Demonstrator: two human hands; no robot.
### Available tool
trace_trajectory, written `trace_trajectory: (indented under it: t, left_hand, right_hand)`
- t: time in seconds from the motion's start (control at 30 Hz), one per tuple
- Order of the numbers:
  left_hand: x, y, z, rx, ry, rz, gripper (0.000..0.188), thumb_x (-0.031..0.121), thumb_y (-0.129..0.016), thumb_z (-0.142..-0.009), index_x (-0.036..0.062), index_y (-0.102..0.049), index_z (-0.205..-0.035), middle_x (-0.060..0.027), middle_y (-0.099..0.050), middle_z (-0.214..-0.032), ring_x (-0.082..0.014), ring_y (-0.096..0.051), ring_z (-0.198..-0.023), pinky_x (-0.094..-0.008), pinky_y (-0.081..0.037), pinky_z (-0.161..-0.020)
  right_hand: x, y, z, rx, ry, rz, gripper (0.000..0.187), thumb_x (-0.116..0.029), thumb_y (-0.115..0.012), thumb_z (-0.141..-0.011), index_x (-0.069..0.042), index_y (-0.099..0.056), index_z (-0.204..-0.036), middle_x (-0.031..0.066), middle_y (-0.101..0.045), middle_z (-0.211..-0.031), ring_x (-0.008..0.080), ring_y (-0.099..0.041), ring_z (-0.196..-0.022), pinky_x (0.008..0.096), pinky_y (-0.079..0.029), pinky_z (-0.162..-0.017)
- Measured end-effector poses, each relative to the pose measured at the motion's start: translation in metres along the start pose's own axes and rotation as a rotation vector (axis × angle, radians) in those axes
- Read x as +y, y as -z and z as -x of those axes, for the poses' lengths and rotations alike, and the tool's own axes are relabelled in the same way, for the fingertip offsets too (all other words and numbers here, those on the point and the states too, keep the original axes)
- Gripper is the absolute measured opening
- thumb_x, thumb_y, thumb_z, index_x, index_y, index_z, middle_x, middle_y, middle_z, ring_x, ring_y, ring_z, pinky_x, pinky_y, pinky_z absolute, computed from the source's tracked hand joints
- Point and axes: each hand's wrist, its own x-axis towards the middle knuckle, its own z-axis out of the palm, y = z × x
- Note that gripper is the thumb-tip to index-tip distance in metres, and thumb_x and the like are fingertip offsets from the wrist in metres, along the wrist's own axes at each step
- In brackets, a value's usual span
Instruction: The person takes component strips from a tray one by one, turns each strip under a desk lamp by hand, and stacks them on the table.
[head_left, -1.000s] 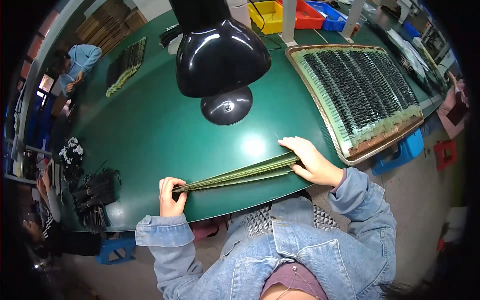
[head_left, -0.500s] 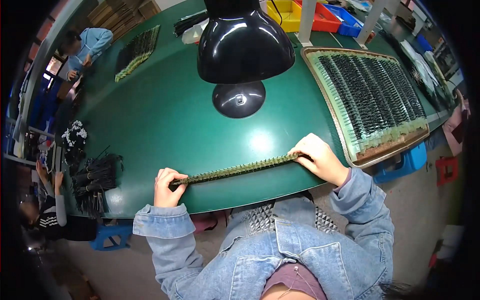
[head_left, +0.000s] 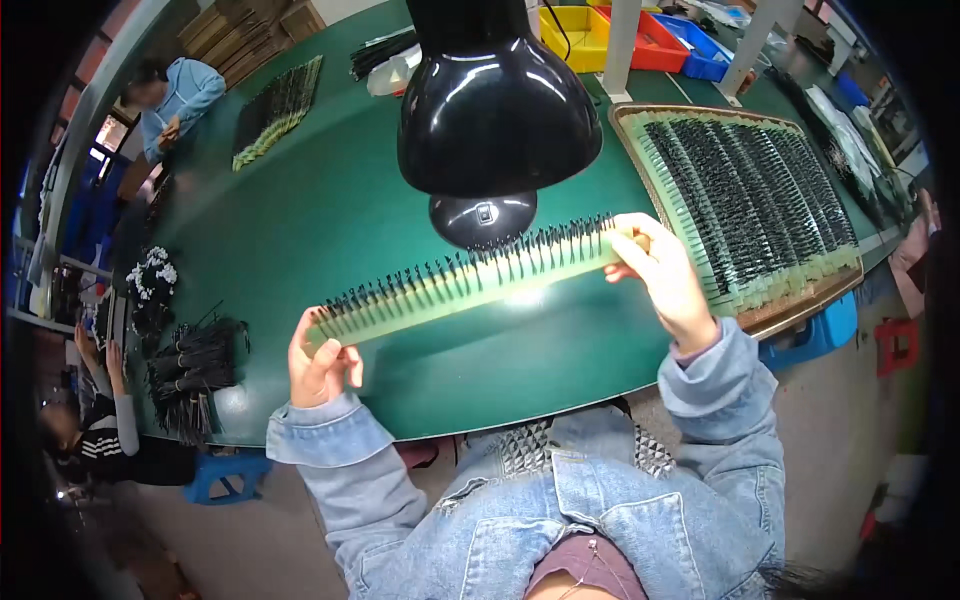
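At lower left, bundles of black stems (head_left: 190, 370) lie on a green table (head_left: 290, 220). Left of centre, the left hand (head_left: 322, 368) pinches a green strip (head_left: 470, 290) lined with black spikes; it slants up across mid-frame, below a black lamp (head_left: 500, 125), to the right hand (head_left: 665, 272), fingers gripping its other end. Upper right, a tray (head_left: 800, 307) holds similar strips (head_left: 740, 200).

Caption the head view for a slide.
Left hand and right hand hold a green strip by its ends near a black lamp.
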Motion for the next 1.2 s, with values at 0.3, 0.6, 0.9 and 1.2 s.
trace_trajectory:
  t: [0.3,0.6,0.9,1.2]
  left_hand:
    - [-0.018,-0.031,-0.029,0.317,-0.094,0.022,0.020,0.021,-0.043,-0.085,0.0016,-0.046,-0.083,-0.0086,-0.053,-0.067,-0.0129,-0.046,-0.043,-0.0232,-0.037,-0.031]
    - [-0.024,-0.030,-0.025,0.476,-0.203,0.025,0.027,0.024,-0.039,-0.085,-0.0020,-0.044,-0.089,-0.0076,-0.048,-0.057,-0.0114,-0.042,-0.038,-0.0212,-0.036,-0.028]
    - [-0.027,-0.033,-0.026,0.598,-0.249,-0.008,0.030,0.028,-0.039,-0.085,-0.0015,-0.044,-0.086,-0.0083,-0.049,-0.055,-0.0103,-0.037,-0.029,-0.0195,-0.031,-0.024]
    - [-0.041,-0.003,-0.012,0.623,-0.298,0.192,0.023,0.019,-0.045,-0.082,0.0025,-0.047,-0.099,-0.0075,-0.056,-0.082,-0.0138,-0.051,-0.054,-0.0243,-0.045,-0.045]
  right_hand:
    - [0.030,0.000,-0.026,0.275,-0.049,-0.413,0.019,-0.016,-0.046,-0.084,-0.003,-0.048,-0.097,0.0036,-0.051,-0.084,0.0102,-0.051,-0.072,0.0232,-0.043,-0.062]
    - [0.015,-0.007,-0.019,0.134,-0.028,-0.401,0.023,-0.013,-0.039,-0.086,0.004,-0.047,-0.100,0.0080,-0.054,-0.081,0.0131,-0.052,-0.066,0.0246,-0.042,-0.061]
    - [0.008,-0.002,-0.007,0.117,-0.022,-0.051,0.025,-0.010,-0.035,-0.086,0.007,-0.046,-0.101,0.0073,-0.054,-0.072,0.0077,-0.046,-0.050,0.0178,-0.036,-0.044]
    - [0.005,-0.001,-0.006,0.071,-0.015,-0.087,0.024,-0.008,-0.034,-0.086,0.007,-0.046,-0.100,0.0081,-0.053,-0.071,0.0079,-0.044,-0.047,0.0189,-0.037,-0.043]
